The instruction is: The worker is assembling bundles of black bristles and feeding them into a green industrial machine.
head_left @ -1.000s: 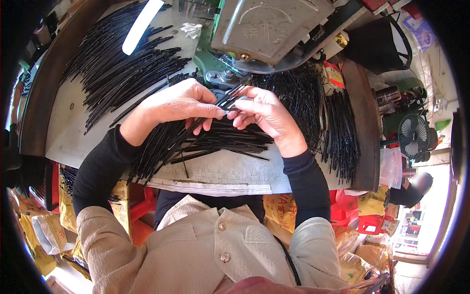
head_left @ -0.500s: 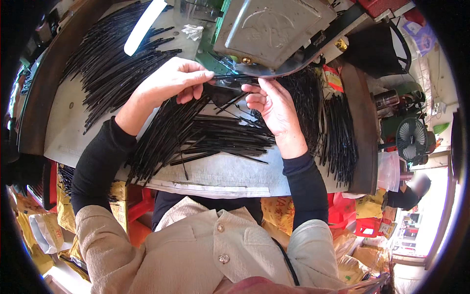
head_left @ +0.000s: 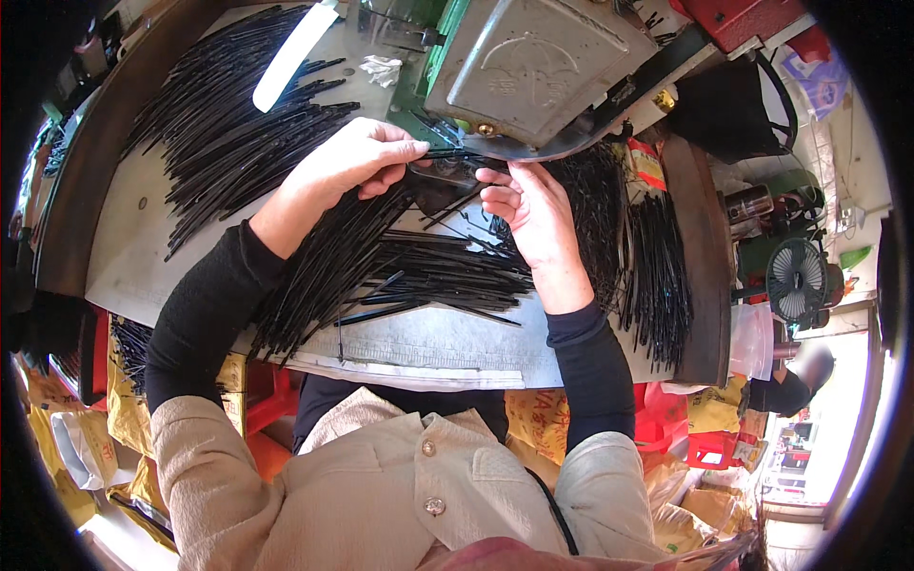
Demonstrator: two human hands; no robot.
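Note:
A thin black rod [head_left: 455, 153] lies crosswise at the lower front edge of the grey-and-green machine [head_left: 533, 71]. Thumb and fingers of my left hand [head_left: 367, 157] pinch its left end. My right hand [head_left: 535, 207] is at the other end, fingers curled and the fingertips up against the rod beneath the machine's curved metal edge. That contact is partly hidden. Below my hands, long black rods [head_left: 447, 271] lie crosswise on the metal tabletop, and a slanting bundle of rods [head_left: 328, 257] rests beside my left forearm.
A large fan of black rods [head_left: 228, 124] covers the far left, under a white lamp bar [head_left: 295, 57]. More rods [head_left: 659, 276] lie along the right, by the table's raised brown edge [head_left: 705, 257]. A small fan [head_left: 796, 279] and a person [head_left: 785, 385] are farther right.
The view has shifted slightly, so the machine and both hands appear a little lower and to the right. My hands keep nearly the same hold at the machine's edge.

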